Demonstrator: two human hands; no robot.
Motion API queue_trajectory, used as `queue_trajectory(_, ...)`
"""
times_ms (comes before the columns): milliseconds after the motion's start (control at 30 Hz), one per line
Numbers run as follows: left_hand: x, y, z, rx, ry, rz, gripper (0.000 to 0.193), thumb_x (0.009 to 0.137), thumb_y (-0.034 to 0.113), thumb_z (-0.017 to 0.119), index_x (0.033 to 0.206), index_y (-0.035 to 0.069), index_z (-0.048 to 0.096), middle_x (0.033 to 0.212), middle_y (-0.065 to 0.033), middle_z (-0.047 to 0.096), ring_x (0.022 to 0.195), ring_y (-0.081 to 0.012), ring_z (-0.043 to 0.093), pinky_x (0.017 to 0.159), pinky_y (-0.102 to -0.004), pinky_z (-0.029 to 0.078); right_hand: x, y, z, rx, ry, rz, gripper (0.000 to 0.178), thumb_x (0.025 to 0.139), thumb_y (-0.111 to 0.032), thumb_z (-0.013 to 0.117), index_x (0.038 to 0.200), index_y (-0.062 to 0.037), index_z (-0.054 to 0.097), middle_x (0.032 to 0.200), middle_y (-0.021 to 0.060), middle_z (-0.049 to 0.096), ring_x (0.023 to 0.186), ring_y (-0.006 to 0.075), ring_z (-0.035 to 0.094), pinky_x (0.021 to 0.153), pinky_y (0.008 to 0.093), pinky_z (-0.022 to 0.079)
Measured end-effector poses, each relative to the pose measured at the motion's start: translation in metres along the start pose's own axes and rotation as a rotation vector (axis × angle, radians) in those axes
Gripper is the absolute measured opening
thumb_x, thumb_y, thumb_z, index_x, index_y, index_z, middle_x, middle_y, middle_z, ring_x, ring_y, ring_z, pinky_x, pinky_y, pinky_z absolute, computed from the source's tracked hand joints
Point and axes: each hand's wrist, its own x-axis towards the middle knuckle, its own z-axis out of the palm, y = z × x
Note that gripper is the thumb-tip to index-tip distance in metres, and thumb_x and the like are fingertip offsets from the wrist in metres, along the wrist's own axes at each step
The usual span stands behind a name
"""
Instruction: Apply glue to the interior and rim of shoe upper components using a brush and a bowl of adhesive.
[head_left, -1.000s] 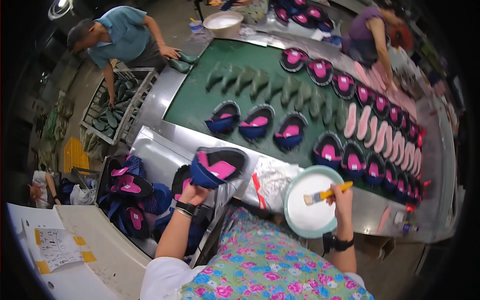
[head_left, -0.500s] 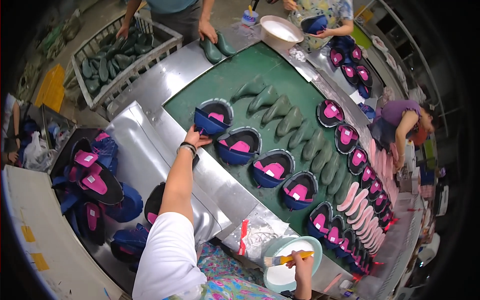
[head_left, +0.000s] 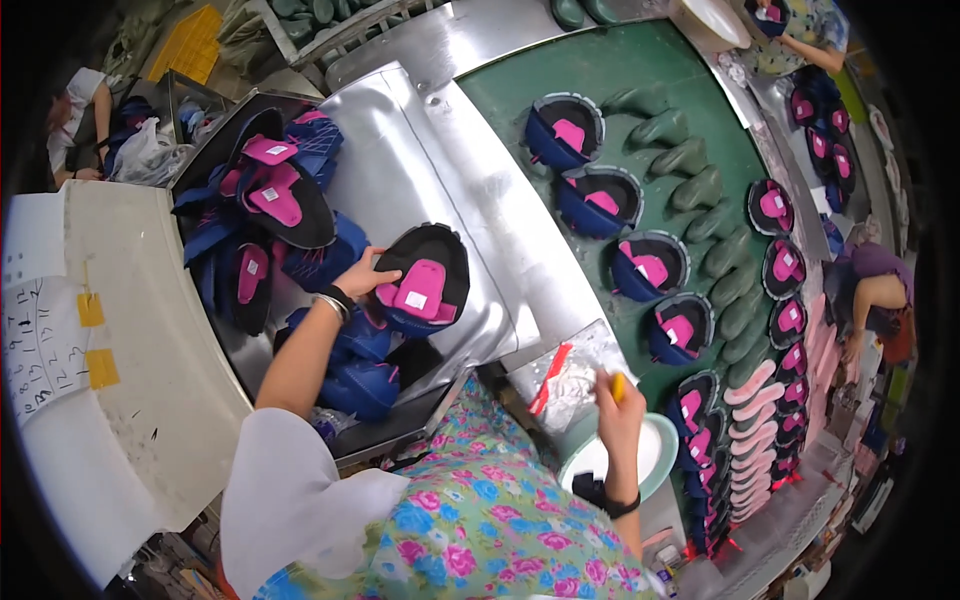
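Note:
My left hand pinches the edge of a navy shoe upper with a black inside and a pink tongue. It is held over the metal tray beside a heap of similar shoe uppers. My right hand is closed round a brush, of which the yellow handle shows; its bristles are hidden. Below that hand is a pale green bowl of white liquid. On the green belt, several shoe uppers stand in a row alongside dark green shoe lasts.
Pink insoles lie in a line farther down the belt. A plastic bag rests by the bowl. Across the belt, a co-worker in purple bends over, and another person's arm shows at the far right. A grey crate stands at the back.
My left hand has left the upper at the belt's far end and come back to the tray, where it holds another one. My right hand has turned with the brush. The view has swung left.

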Motion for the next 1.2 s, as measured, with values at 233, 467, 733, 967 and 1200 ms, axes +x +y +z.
queue_trajectory(233,-0.056,0.066,0.047,0.263,0.181,0.326,0.035,0.081,0.013,0.060,0.115,0.007,0.056,0.101,-0.0210,0.063,0.099,-0.0372,0.059,0.083,-0.0390,0.046,0.016,-0.070,0.083,-0.195,0.040,-0.696,0.026,0.070,-0.013,0.072,0.093,-0.0051,0.064,0.102,0.0066,0.060,0.094,0.0280,0.056,0.073,0.0394,0.048)
queue_trajectory(467,-0.142,0.139,0.050,-0.830,-0.340,0.334,0.050,0.096,0.020,0.046,0.142,0.011,0.026,0.118,-0.0087,0.053,0.104,-0.0171,0.053,0.084,-0.0311,0.045,-0.013,-0.065,0.058,-0.241,-0.062,-0.840,0.024,0.071,-0.009,0.068,0.094,-0.0066,0.061,0.109,0.0012,0.061,0.101,0.0255,0.055,0.074,0.0352,0.051)
queue_trajectory(733,-0.213,0.147,0.140,-0.226,-0.396,1.033,0.083,0.090,0.026,0.056,0.147,0.015,-0.003,0.146,-0.0125,0.024,0.129,-0.0251,0.037,0.107,-0.0381,0.032,-0.086,-0.049,-0.018,0.177,-0.282,-0.704,0.031,0.080,-0.020,0.067,0.108,-0.0069,0.062,0.102,0.0136,0.063,0.095,0.0312,0.059,0.082,0.0378,0.047)
queue_trajectory(967,-0.256,0.123,0.182,-0.172,-0.567,0.909,0.061,0.090,0.024,0.058,0.140,0.012,0.025,0.131,-0.0112,0.043,0.116,-0.0236,0.049,0.096,-0.0369,0.042,-0.156,0.056,-0.088,0.182,0.521,-0.374,0.018,0.087,-0.022,0.057,0.088,-0.0062,0.066,0.090,0.0085,0.062,0.087,0.0267,0.053,0.079,0.0352,0.043)
queue_trajectory(1200,-0.276,0.073,0.147,0.074,-1.013,0.517,0.048,0.090,0.020,0.058,0.131,0.009,0.037,0.119,-0.0093,0.051,0.106,-0.0210,0.053,0.090,-0.0345,0.045,-0.184,0.208,-0.052,0.488,0.748,0.373,0.027,0.078,-0.027,0.070,0.079,0.0000,0.069,0.072,0.0110,0.066,0.064,0.0199,0.062,0.063,0.0298,0.048)
